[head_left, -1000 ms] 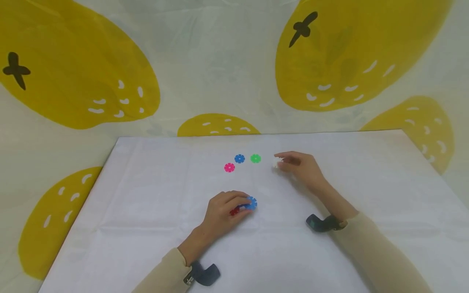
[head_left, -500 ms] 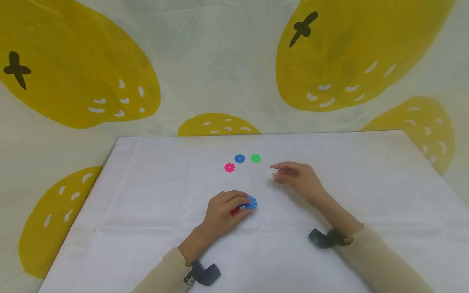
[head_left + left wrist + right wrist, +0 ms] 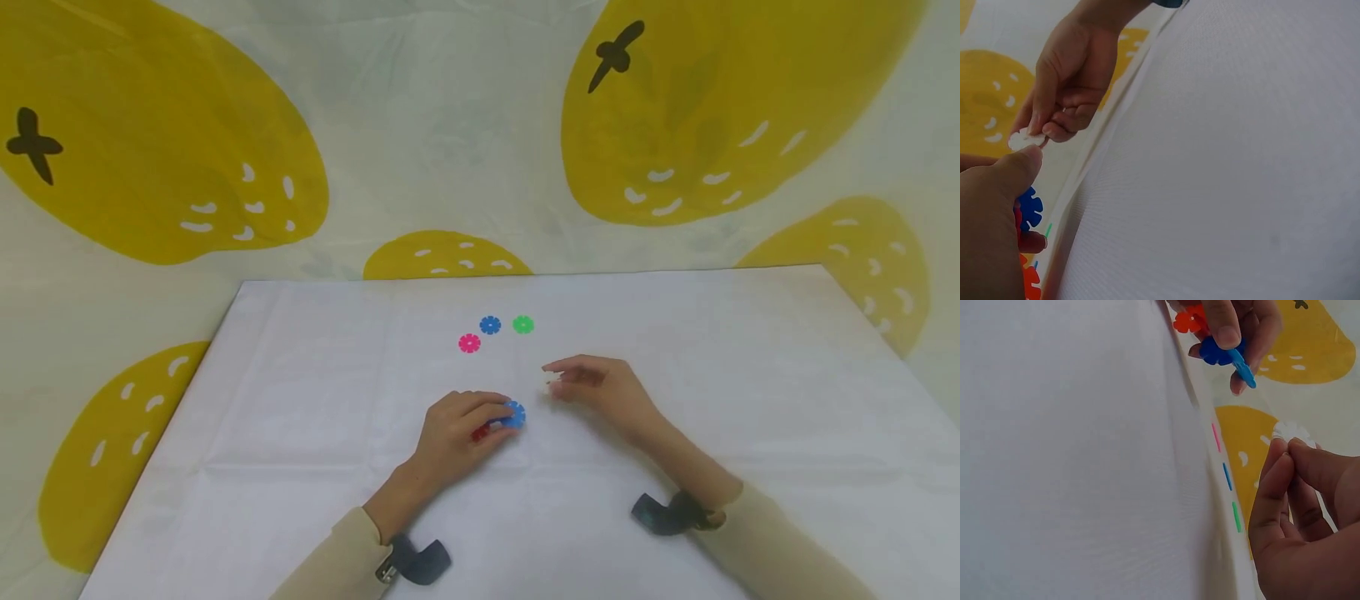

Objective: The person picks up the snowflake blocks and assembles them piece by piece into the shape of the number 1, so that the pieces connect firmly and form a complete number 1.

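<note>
My left hand (image 3: 453,429) pinches a small joined cluster of notched plastic discs over the white table. A light blue disc (image 3: 516,415) stands out at its fingertips; a dark blue disc (image 3: 1211,354) and a red disc (image 3: 1189,321) are slotted behind it, partly hidden by the fingers. To the right and slightly farther away, my right hand (image 3: 603,390) pinches a white notched disc (image 3: 1291,430) between thumb and fingers. The white disc is apart from the cluster, its free edge facing left toward it in the head view.
Beyond the hands, a pink disc (image 3: 465,343), a blue disc (image 3: 486,326) and a green disc (image 3: 527,326) lie flat on the white table (image 3: 300,375). A cloth (image 3: 450,150) printed with yellow fruit shapes hangs behind the table's far edge.
My right hand has come nearer and a little left with the white disc, closing toward the left hand. The left hand and its cluster have stayed in place.
</note>
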{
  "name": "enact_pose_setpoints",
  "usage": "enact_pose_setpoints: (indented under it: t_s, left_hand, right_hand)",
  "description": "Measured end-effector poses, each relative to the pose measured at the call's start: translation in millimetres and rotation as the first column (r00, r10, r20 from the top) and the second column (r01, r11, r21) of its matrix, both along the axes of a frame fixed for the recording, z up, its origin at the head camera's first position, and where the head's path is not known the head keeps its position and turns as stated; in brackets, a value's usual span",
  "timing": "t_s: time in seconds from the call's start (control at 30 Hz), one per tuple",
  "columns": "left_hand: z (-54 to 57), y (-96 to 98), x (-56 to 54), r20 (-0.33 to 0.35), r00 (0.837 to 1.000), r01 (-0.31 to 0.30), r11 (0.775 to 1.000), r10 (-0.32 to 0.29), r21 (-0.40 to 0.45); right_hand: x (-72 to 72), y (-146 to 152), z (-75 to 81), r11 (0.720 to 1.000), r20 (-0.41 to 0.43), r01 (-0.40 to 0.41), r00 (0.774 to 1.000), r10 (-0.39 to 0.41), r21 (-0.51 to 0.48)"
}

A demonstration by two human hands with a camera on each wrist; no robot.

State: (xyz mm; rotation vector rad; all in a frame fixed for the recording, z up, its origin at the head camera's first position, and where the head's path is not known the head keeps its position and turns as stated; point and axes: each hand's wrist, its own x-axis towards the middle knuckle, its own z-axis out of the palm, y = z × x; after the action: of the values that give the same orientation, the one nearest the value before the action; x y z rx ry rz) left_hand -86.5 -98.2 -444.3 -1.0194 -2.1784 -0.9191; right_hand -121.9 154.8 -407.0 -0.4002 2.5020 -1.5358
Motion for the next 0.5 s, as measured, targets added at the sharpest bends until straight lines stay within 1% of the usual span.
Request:
enact_pose_setpoints:
  t_s: [0.13, 0.33, 0.5]
  left_hand:
    - [-1.5, 0.1, -0.7, -0.006, 1.0, -0.016, 1.0, 0.016, 0.002]
    - [-2.6, 0.7, -2.0, -0.018, 0.999, -0.031, 0.999, 0.032, 0.014]
    - [-1.9, 1.7, -2.0, -0.016, 0.999, -0.039, 0.999, 0.039, 0.013]
  right_hand:
    - [5.2, -1, -4.2, 0.999, -0.015, -0.02, 1.0, 0.02, -0.033]
    - [9.1, -5, -8.3, 0.997, 0.003, -0.029, 1.0, 0.03, -0.07]
    - [12.4, -8, -10.2, 0.997, 0.02, -0.045, 0.999, 0.046, -0.06]
